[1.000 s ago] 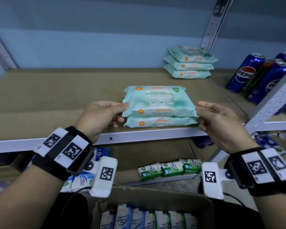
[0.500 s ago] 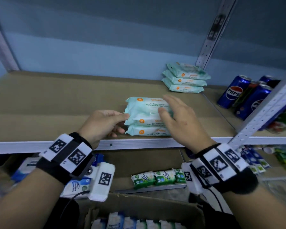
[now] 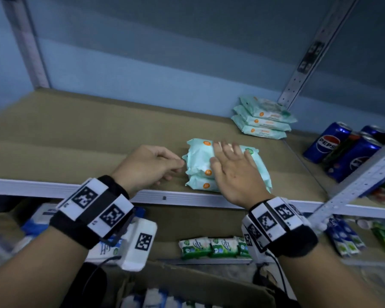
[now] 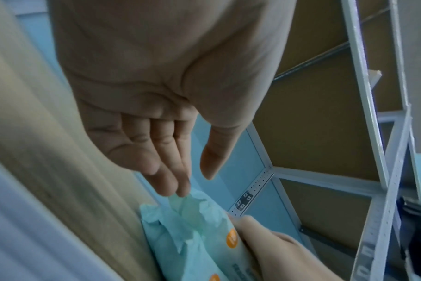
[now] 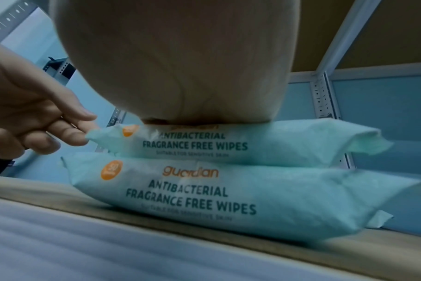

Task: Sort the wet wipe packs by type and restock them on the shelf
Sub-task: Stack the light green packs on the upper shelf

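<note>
Your right hand (image 3: 232, 172) has come off the stack's end and now lies flat, fingers spread, pressing the teal wipe packs (image 3: 198, 167) at centre frame on the shelf (image 3: 76, 134), while your left hand (image 3: 147, 167) touches their left edge with loosely curled fingertips, so this pile looks placed and squared

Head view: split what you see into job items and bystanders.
Job:
front stack of Guardian antibacterial wipes
back stack of Guardian wipes
right hand
left hand
shelf

Bystanders:
Pepsi cans
</note>
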`<state>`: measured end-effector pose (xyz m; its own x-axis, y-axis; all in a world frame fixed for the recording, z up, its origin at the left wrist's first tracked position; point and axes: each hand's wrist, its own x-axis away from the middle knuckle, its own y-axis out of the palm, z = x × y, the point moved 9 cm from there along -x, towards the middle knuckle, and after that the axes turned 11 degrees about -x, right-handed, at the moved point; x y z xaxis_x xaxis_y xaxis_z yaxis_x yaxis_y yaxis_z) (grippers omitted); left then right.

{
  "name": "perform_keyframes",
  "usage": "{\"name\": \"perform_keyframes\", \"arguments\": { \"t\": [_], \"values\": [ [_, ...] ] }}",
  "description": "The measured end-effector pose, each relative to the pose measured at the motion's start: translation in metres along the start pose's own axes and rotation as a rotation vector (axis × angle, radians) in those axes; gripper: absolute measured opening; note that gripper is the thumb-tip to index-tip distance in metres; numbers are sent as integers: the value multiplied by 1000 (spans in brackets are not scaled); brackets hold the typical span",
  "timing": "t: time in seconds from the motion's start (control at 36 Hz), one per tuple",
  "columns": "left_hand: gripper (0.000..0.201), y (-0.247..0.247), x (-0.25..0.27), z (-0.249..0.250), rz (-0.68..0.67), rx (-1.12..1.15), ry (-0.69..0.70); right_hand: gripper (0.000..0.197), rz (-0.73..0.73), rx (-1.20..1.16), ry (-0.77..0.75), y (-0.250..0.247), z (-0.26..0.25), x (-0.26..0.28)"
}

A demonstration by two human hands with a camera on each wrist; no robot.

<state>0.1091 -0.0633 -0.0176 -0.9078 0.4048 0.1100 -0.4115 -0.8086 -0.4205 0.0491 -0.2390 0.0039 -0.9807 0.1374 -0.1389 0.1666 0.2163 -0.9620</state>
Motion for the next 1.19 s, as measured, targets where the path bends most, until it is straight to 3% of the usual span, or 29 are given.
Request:
{"name": "perform_keyframes", "arguments": {
  "t": [0.08, 0.19, 0.25, 0.36, 0.5, 0.64, 0.72, 0.81, 0.97, 1.19],
  "values": [
    [12, -13, -6, 1, 84, -172, 27, 55, -18, -7, 23, 3, 1, 2],
    [10, -23, -9, 1, 212, -557, 60, 59, -40, -7, 14, 3, -1, 2],
    [19, -17, -8, 2, 240, -728, 128, 55, -48, -16, 14, 2, 0, 1],
    [43, 3, -10, 0, 105, -932, 246, 54, -72, -28, 10, 0, -2, 1],
    [47, 3, -12, -6, 41, -1051, 252, 57, -131, 0, -13, -6, -4, 0],
    [47, 7, -16, -11, 3, -1048, 231, 78, -75, 223, -96, -33, -15, 23],
    [50, 7, -16, -12, -1, -1033, 221, 77, -114, 326, -134, -35, -14, 37],
    [52, 5, -18, -12, 0, -1025, 234, 65, -74, 376, -117, -36, -15, 43],
    [49, 6, -20, -12, -28, -1018, 213, 54, 63, 534, -227, -34, -24, 38],
    [44, -5, -32, -14, 2, -952, 192, 34, -48, 528, -56, -19, -3, 3]
  ]
}}
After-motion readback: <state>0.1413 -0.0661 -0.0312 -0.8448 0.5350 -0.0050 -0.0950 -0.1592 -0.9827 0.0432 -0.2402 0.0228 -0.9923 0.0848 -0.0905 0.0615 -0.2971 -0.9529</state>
